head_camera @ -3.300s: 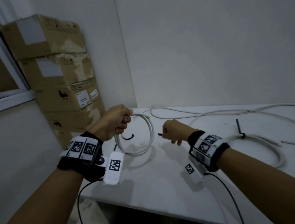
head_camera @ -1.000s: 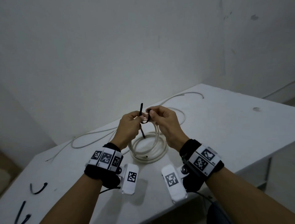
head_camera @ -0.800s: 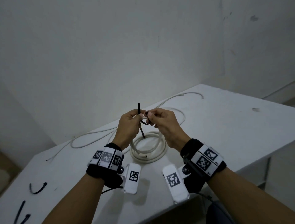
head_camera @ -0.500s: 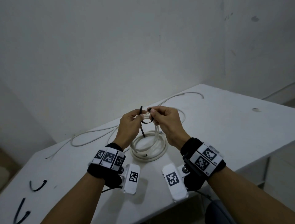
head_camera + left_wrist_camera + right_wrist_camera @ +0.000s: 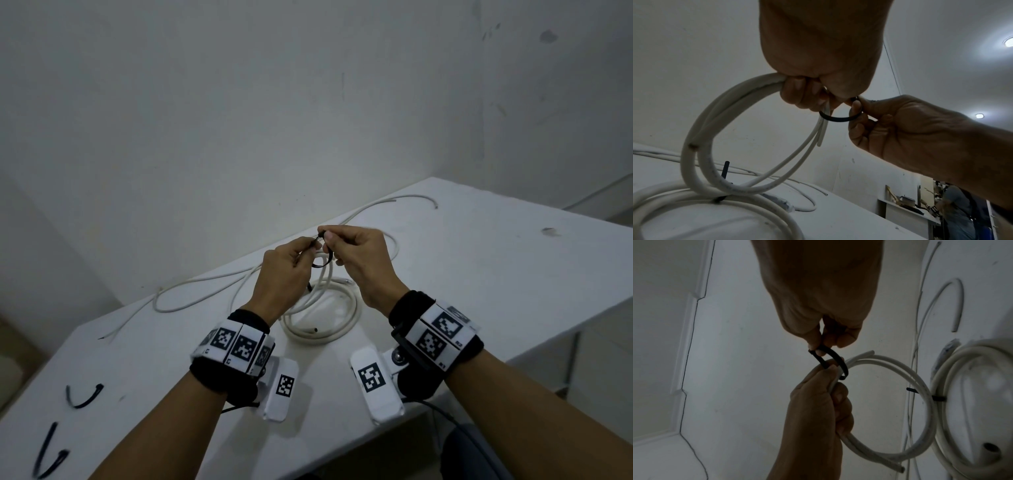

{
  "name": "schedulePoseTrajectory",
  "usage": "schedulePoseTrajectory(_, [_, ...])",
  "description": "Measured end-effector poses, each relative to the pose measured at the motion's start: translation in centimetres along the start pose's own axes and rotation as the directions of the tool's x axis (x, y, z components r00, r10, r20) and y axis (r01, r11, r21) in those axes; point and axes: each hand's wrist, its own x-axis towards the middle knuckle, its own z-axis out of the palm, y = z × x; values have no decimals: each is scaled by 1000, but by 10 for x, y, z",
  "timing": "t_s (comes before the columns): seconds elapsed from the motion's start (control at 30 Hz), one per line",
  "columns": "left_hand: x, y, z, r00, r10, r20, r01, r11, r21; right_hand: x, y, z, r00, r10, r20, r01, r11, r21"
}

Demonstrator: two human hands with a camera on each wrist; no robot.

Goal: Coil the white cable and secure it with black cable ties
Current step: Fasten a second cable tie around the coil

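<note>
Above the white table [image 5: 479,274] my left hand [image 5: 308,247] grips a small coil of white cable [image 5: 323,277] by its top. A black cable tie [image 5: 322,264] bends in a loose loop round the coil's strands. My right hand [image 5: 327,238] pinches the tie's end, fingertips almost touching the left thumb. In the left wrist view the tie [image 5: 838,118] hangs under the left hand [image 5: 797,92], and the coil [image 5: 701,138] droops to the table. In the right wrist view the right hand [image 5: 817,350] pinches the tie [image 5: 836,361], and the left hand [image 5: 828,369] holds its other end against the coil [image 5: 890,364].
A larger white coil [image 5: 329,330], bound with a black tie, lies on the table under my hands. Loose white cables [image 5: 205,291] trail along the far side. Spare black ties [image 5: 84,397] lie at the front left. A wall stands close behind.
The tie's tail, which stood up above my left hand, has been bent over into a loop. Both hands have risen slightly and stayed together.
</note>
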Motion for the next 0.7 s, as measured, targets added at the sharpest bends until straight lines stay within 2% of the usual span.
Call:
schedulePoseTrajectory(0.13, [0,2,1,1000,21,9,-22,999,47,0,1,-3,1000,3,5,-3,1000,-25])
schedulePoseTrajectory(0.3, [-1,5,0,999,52,16,-53,994,100,-1,0,-8,997,-21,74,35,979,-198])
schedulePoseTrajectory(0.43, [-3,11,1,997,55,47,-59,992,109,-2,-1,-7,994,-57,94,81,961,-265])
schedulePoseTrajectory(0.6, [1,25,-2,996,2,88,-8,998,67,-6,-2,-5,977,-189,99,213,882,-421])
schedulePoseTrajectory(0.7, [3,26,-6,984,-53,170,40,996,77,-1,-2,-9,954,-273,128,300,820,-488])
